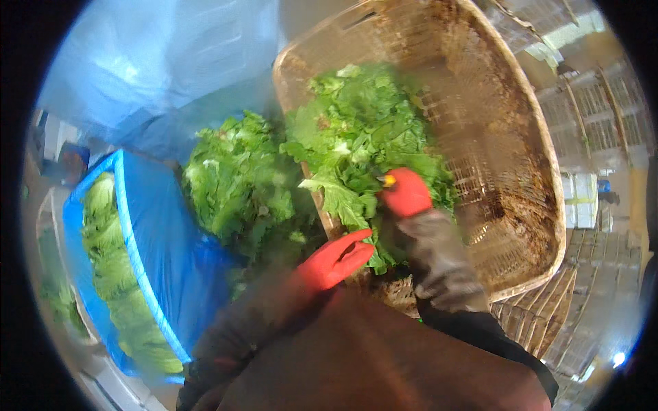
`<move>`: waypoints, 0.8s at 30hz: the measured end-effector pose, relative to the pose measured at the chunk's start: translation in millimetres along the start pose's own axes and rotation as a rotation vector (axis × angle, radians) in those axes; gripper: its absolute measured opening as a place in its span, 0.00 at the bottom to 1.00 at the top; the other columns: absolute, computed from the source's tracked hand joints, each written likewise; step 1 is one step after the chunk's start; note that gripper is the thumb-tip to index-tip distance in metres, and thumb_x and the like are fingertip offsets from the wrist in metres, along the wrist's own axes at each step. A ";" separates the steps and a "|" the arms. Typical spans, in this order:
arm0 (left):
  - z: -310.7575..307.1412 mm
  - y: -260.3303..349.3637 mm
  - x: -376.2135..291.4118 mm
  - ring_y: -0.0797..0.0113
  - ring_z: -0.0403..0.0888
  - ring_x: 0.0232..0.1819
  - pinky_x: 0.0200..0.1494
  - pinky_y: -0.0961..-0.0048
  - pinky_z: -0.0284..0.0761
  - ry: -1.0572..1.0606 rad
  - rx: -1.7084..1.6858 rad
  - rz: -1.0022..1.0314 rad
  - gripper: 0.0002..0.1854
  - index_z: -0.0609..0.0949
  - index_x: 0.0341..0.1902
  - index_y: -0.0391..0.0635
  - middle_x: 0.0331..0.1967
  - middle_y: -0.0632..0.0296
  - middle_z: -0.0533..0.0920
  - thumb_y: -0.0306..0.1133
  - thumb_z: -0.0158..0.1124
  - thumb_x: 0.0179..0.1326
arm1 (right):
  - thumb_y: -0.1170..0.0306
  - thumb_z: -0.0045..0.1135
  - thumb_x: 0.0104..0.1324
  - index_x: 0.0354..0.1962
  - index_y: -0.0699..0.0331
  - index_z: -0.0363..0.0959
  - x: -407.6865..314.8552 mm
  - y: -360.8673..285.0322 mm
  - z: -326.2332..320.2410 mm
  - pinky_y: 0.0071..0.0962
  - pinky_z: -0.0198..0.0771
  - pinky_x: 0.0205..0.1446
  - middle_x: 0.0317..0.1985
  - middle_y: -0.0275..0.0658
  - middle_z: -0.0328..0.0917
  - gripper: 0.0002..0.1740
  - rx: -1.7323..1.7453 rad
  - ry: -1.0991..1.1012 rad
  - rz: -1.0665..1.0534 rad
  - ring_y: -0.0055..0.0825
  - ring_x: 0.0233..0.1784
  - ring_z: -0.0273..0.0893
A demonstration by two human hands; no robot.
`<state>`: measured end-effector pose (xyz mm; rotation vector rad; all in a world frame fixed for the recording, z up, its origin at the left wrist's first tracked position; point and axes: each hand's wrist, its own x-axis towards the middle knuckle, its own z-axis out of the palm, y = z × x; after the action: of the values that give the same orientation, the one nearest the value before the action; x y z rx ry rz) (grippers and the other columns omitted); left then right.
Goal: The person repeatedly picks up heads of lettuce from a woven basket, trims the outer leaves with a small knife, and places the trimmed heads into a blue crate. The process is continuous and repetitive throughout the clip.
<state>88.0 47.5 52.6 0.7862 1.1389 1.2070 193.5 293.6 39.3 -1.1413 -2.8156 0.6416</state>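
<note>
My right hand (408, 192), in a red glove, is closed around a small tool with a yellow handle (389, 181). It looks like a knife, but its blade is blurred against the leaves. Beneath and beyond that fist lies a heap of leafy green lettuce (360, 128) in a large brown-stained plastic crate (552, 180). My left hand (339, 259), gloved in red too, has its thumb and fingers apart and nothing between them. Its fingertips are close to a loose lettuce leaf (342, 198) hanging over the crate's near-left rim; whether they touch cannot be made out.
More lettuce (241, 180) is piled left of the crate. Farther left, a blue plastic bag (159, 226) lines a container with lettuce heads (118, 277) in a row. Stacked crates (586, 113) stand along the right, beside a white box (581, 200).
</note>
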 end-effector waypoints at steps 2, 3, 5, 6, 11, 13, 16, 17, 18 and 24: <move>-4.5 -1.3 13.4 0.54 0.74 0.65 0.65 0.58 0.70 -0.095 -0.415 -0.196 0.32 0.61 0.75 0.44 0.65 0.48 0.74 0.50 0.48 0.75 | 0.74 0.68 0.48 0.36 0.62 0.77 -33.3 4.6 -27.7 0.41 0.74 0.49 0.40 0.45 0.79 0.15 0.151 0.149 -0.102 0.48 0.47 0.77; -13.0 -1.8 14.9 0.52 0.70 0.68 0.67 0.53 0.68 -0.193 -0.716 -0.094 0.37 0.59 0.76 0.44 0.68 0.46 0.71 0.58 0.44 0.74 | 0.78 0.68 0.45 0.34 0.63 0.76 -49.7 -1.3 -43.0 0.39 0.74 0.49 0.39 0.44 0.78 0.16 0.202 0.214 -0.253 0.47 0.46 0.77; -26.9 -2.8 12.5 0.50 0.68 0.69 0.68 0.50 0.66 -0.102 -1.090 0.006 0.37 0.61 0.75 0.45 0.68 0.46 0.70 0.58 0.45 0.72 | 0.82 0.65 0.43 0.35 0.64 0.76 -78.1 -36.7 -67.9 0.37 0.74 0.51 0.39 0.43 0.77 0.18 0.326 0.170 -0.363 0.44 0.46 0.77; -33.5 -2.2 9.9 0.51 0.68 0.69 0.69 0.50 0.65 -0.154 -1.212 0.111 0.37 0.62 0.75 0.45 0.68 0.47 0.70 0.57 0.47 0.71 | 0.83 0.65 0.43 0.38 0.63 0.78 -87.6 -61.2 -77.3 0.37 0.74 0.53 0.44 0.45 0.78 0.21 0.383 0.082 -0.432 0.43 0.51 0.77; -51.9 25.5 -20.1 0.67 0.72 0.67 0.68 0.63 0.68 -0.094 -1.246 0.069 0.38 0.61 0.75 0.43 0.65 0.54 0.74 0.38 0.66 0.65 | 0.78 0.62 0.62 0.50 0.68 0.77 -103.4 -155.7 -122.5 0.29 0.79 0.42 0.39 0.46 0.83 0.17 0.978 -0.155 0.346 0.33 0.37 0.83; -53.9 36.6 -37.4 0.65 0.71 0.66 0.68 0.62 0.67 -0.120 -0.827 0.005 0.43 0.60 0.75 0.44 0.64 0.55 0.75 0.39 0.70 0.60 | 0.73 0.56 0.69 0.58 0.70 0.70 -95.7 -169.1 -111.7 0.24 0.76 0.33 0.31 0.38 0.82 0.21 1.270 -0.228 0.617 0.24 0.29 0.79; -57.2 34.4 -84.5 0.63 0.71 0.66 0.67 0.62 0.67 0.009 -0.646 0.078 0.48 0.59 0.75 0.46 0.64 0.57 0.74 0.35 0.75 0.52 | 0.71 0.59 0.67 0.58 0.60 0.74 -97.7 -176.8 -72.1 0.26 0.72 0.30 0.25 0.37 0.81 0.21 0.970 -0.545 0.406 0.25 0.24 0.78; -58.5 26.7 -103.1 0.63 0.72 0.66 0.67 0.62 0.67 0.127 -0.705 -0.010 0.47 0.59 0.75 0.46 0.65 0.57 0.73 0.32 0.73 0.53 | 0.71 0.61 0.62 0.55 0.56 0.75 -102.3 -178.8 -68.4 0.30 0.72 0.29 0.26 0.38 0.81 0.22 0.499 -0.400 -0.035 0.32 0.24 0.78; -62.5 16.8 -117.1 0.63 0.72 0.65 0.67 0.62 0.67 0.130 -0.689 -0.013 0.46 0.60 0.75 0.46 0.65 0.57 0.73 0.31 0.73 0.53 | 0.72 0.64 0.56 0.53 0.52 0.77 -105.9 -181.0 -63.1 0.35 0.72 0.28 0.27 0.39 0.80 0.24 0.085 -0.160 -0.313 0.38 0.25 0.78; -62.2 -32.1 -153.9 0.61 0.73 0.65 0.68 0.62 0.68 -0.052 -0.935 -0.136 0.36 0.67 0.71 0.46 0.66 0.58 0.74 0.31 0.69 0.60 | 0.72 0.65 0.47 0.33 0.55 0.79 -88.4 -209.4 -79.5 0.41 0.71 0.28 0.23 0.43 0.77 0.12 -0.097 -0.283 -0.769 0.47 0.27 0.77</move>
<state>43.0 -115.2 42.6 0.0220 0.4613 1.3999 134.7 127.8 203.7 0.0964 -3.1766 0.6171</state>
